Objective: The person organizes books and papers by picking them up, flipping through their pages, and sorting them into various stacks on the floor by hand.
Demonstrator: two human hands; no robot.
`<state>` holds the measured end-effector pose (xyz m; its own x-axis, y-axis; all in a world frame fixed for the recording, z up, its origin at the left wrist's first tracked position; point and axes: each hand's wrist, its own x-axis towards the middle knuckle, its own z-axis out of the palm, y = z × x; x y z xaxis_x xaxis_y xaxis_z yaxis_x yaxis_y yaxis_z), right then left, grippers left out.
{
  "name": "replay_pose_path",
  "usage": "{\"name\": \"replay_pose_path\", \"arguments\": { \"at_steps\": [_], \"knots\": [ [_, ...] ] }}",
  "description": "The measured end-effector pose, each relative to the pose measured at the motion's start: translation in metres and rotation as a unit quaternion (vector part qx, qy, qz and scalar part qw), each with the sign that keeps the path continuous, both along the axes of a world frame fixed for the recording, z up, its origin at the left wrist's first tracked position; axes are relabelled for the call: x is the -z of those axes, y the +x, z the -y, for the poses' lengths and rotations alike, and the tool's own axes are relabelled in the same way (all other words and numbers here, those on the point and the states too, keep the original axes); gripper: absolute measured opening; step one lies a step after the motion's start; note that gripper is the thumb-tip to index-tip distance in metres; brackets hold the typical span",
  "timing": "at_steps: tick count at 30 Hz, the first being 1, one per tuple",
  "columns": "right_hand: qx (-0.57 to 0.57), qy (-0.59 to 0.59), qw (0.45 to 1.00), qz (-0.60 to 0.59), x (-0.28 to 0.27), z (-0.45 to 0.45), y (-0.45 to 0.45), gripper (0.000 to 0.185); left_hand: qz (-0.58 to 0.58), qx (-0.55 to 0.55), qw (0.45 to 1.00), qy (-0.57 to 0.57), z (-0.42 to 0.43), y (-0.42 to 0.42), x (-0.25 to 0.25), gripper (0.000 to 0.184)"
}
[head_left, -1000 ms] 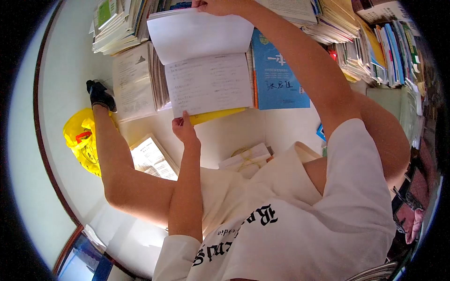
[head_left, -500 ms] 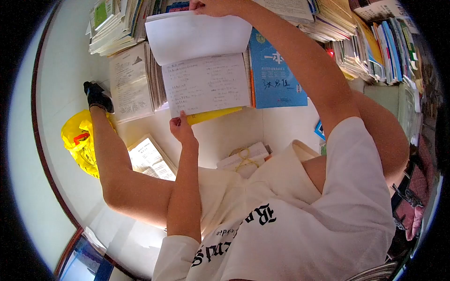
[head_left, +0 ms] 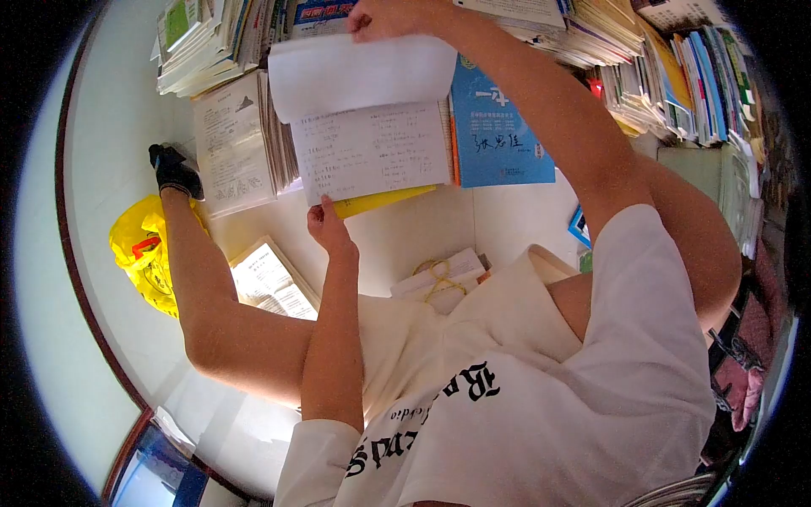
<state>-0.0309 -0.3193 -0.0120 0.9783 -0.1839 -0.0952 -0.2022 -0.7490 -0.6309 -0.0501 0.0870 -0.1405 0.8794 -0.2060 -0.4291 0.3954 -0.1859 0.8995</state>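
Note:
A sheaf of white sheets (head_left: 376,152) with handwriting lies in front of me, its upper pages lifted and bent over. My right hand (head_left: 380,19) pinches the top edge of the raised pages. At the lower left corner of the written sheet, my left hand (head_left: 329,226) grips the paper between thumb and fingers. Part of a yellow cover (head_left: 389,200) shows beneath the sheets. Close on the right is a blue book (head_left: 500,135) with handwriting on its cover. Printed papers (head_left: 230,145) lie on a stack to the left.
Tall paper stacks (head_left: 207,46) stand at the back left. More books (head_left: 710,84) are packed at the right. A yellow plastic bag (head_left: 144,258) sits beside my left foot. An open booklet (head_left: 272,283) and a bundle tied with yellow string (head_left: 439,283) lie nearer my legs.
My right hand has moved slightly down and toward me with the raised pages. More of the dark blue book behind the pages shows. My left hand keeps its grip on the lower corner.

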Motion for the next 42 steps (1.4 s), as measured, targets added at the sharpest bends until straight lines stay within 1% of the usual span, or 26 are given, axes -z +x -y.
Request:
{"name": "replay_pose_path", "arguments": {
  "at_steps": [1, 2, 4, 5, 7, 9, 10, 11, 12, 13, 14, 16, 17, 19, 20, 22, 26, 29, 31, 32, 34, 35, 37, 38, 40, 42],
  "knots": [
    [-0.007, 0.029, 0.999, -0.028, 0.002, -0.006, 0.001, 0.033, 0.000, 0.000, 1.000, 0.000, -0.001, 0.001, 0.003, 0.025],
    [-0.007, 0.029, 0.999, -0.028, 0.005, -0.010, -0.003, 0.033, -0.005, 0.000, 1.000, 0.016, -0.002, 0.002, 0.007, 0.029],
    [-0.022, 0.121, 0.975, -0.183, -0.011, -0.040, -0.022, 0.025, -0.012, 0.001, 0.999, 0.031, 0.000, 0.000, 0.003, 0.033],
    [-0.022, 0.120, 0.975, -0.183, -0.011, -0.046, -0.027, 0.025, -0.027, -0.017, 0.999, -0.032, 0.003, -0.002, -0.002, 0.044],
    [-0.015, 0.182, 0.961, -0.209, -0.002, -0.056, -0.034, 0.026, -0.043, -0.037, 0.994, -0.093, 0.004, -0.003, -0.009, 0.056],
    [0.002, 0.176, 0.967, -0.183, 0.001, -0.056, -0.041, 0.026, -0.116, -0.090, 0.989, -0.021, 0.004, 0.000, -0.015, 0.076],
    [0.023, 0.170, 0.973, -0.156, 0.001, -0.057, -0.045, 0.027, -0.115, -0.092, 0.989, -0.018, 0.004, 0.001, -0.016, 0.076],
    [0.021, 0.172, 0.973, -0.155, 0.000, -0.055, -0.046, 0.027, -0.108, -0.097, 0.989, -0.008, 0.005, -0.001, -0.017, 0.080],
    [0.049, 0.185, 0.967, -0.168, -0.005, -0.051, -0.047, 0.027, -0.101, -0.102, 0.990, 0.002, 0.006, -0.002, -0.020, 0.084],
    [0.078, 0.196, 0.961, -0.182, -0.005, -0.045, -0.048, 0.028, -0.099, -0.103, 0.990, 0.004, 0.005, -0.003, -0.021, 0.084],
    [0.076, 0.197, 0.961, -0.180, -0.001, -0.037, -0.046, 0.028, -0.100, -0.089, 0.991, -0.005, 0.004, -0.003, -0.023, 0.083],
    [0.104, 0.157, 0.979, -0.074, 0.007, -0.019, -0.042, 0.033, -0.099, -0.076, 0.992, -0.012, 0.007, -0.005, -0.033, 0.083],
    [0.101, 0.158, 0.980, -0.072, 0.003, -0.011, -0.042, 0.033, -0.091, -0.074, 0.993, -0.006, 0.010, -0.008, -0.039, 0.082],
    [0.155, 0.119, 0.978, -0.070, -0.029, -0.001, -0.043, 0.025, -0.088, -0.071, 0.994, -0.010, 0.011, -0.003, -0.037, 0.080],
    [0.153, 0.120, 0.978, -0.068, -0.028, 0.003, -0.042, 0.025, -0.086, -0.072, 0.994, -0.009, 0.009, -0.002, -0.032, 0.080],
    [0.121, 0.016, 0.992, -0.024, -0.027, 0.012, -0.035, 0.027, -0.118, -0.078, 0.990, 0.001, 0.010, -0.002, -0.034, 0.079],
    [0.142, 0.026, 0.989, -0.028, -0.035, 0.012, -0.031, 0.026, -0.123, -0.076, 0.990, -0.004, 0.008, 0.001, -0.028, 0.077],
    [0.098, 0.041, 0.994, -0.015, -0.024, 0.019, -0.026, 0.026, -0.117, -0.080, 0.990, 0.014, 0.009, 0.002, -0.028, 0.075],
    [0.114, 0.042, 0.993, -0.008, -0.021, 0.017, -0.026, 0.025, -0.119, -0.073, 0.985, -0.101, 0.007, 0.002, -0.018, 0.059],
    [0.114, 0.042, 0.993, -0.006, -0.019, 0.018, -0.026, 0.025, -0.118, -0.073, 0.985, -0.101, 0.007, 0.001, -0.012, 0.059],
    [0.103, 0.050, 0.993, 0.010, -0.021, 0.018, -0.027, 0.025, -0.018, -0.059, 0.998, 0.001, 0.008, -0.001, -0.003, 0.039],
    [0.104, 0.050, 0.993, 0.012, -0.022, 0.019, -0.028, 0.025, -0.017, -0.059, 0.998, 0.001, 0.007, 0.001, 0.001, 0.039],
    [0.103, 0.075, 0.992, 0.017, -0.026, 0.018, -0.031, 0.026, 0.007, -0.029, 1.000, 0.009, 0.004, 0.003, 0.002, 0.029],
    [0.103, 0.075, 0.992, 0.018, -0.029, 0.017, -0.030, 0.026, 0.008, -0.028, 1.000, 0.009, 0.003, 0.002, 0.002, 0.029],
    [0.117, 0.042, 0.991, 0.043, -0.033, 0.020, -0.028, 0.026, -0.008, -0.033, 0.999, 0.027, 0.010, 0.000, -0.015, 0.027],
    [0.117, 0.054, 0.991, 0.028, -0.041, 0.018, -0.026, 0.026, -0.002, -0.028, 0.999, 0.019, 0.009, 0.002, -0.007, 0.027]
  ]
}}
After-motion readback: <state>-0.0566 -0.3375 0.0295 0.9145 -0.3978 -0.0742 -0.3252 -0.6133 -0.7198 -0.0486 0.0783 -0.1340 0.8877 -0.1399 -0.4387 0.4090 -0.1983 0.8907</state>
